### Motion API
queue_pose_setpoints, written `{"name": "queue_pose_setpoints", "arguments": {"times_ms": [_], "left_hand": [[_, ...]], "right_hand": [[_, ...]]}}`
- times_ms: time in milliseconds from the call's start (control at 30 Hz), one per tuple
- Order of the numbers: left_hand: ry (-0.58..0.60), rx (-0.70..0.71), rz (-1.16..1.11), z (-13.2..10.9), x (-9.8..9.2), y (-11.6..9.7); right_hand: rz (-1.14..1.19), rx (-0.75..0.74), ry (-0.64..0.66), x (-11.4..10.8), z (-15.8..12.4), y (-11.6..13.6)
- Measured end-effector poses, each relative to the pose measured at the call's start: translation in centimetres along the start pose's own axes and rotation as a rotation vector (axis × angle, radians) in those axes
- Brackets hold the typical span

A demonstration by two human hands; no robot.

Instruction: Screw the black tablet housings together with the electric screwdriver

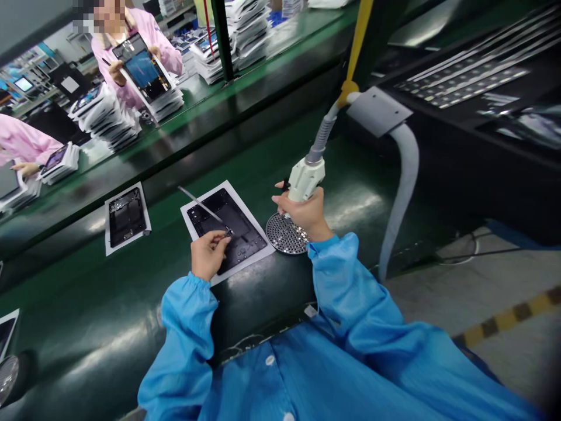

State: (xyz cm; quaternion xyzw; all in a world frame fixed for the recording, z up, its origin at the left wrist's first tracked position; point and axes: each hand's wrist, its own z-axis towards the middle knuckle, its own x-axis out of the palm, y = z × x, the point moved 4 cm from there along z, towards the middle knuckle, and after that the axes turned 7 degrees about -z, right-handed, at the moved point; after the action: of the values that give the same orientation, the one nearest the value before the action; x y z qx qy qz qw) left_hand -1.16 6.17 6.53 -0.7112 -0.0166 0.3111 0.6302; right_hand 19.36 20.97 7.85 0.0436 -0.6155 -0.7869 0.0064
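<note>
My left hand (209,254) is closed in a pinch at the near end of a thin silver strip (201,204), over a black tablet housing (239,219). The housing lies on a white sheet (263,254). A small dark piece shows at those fingertips, too small to name. My right hand (309,215) is wrapped round a white electric screwdriver (304,178), which points down. Its tip is mostly hidden by my fingers. Below it sits a round dish (287,237) full of small holes, to the right of the housing.
Another tablet housing (127,216) lies to the left on the green bench (109,304). A grey hose (405,175) arches down at right beside a bracket (379,111). Across a raised ledge, a person in pink (164,44) holds a tablet part among stacks (107,117).
</note>
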Motion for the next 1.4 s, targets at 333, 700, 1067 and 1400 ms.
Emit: {"name": "queue_pose_setpoints", "arguments": {"times_ms": [333,700,1067,1400], "left_hand": [[0.067,-0.012,0.19,-1.4,1.4,2.8],[0.085,-0.043,0.195,-1.3,1.4,2.2],[0.011,-0.077,-0.045,-1.2,2.0,2.4],[0.254,-0.054,0.227,-2.1,2.4,1.5]], "right_hand": [[0.015,0.02,0.025,0.4,0.0,0.0],[0.012,0.067,0.048,0.6,0.1,-0.2],[-0.012,0.002,0.008,0.2,-0.3,0.0],[-0.038,-0.026,0.024,0.1,-0.4,0.1]]}}
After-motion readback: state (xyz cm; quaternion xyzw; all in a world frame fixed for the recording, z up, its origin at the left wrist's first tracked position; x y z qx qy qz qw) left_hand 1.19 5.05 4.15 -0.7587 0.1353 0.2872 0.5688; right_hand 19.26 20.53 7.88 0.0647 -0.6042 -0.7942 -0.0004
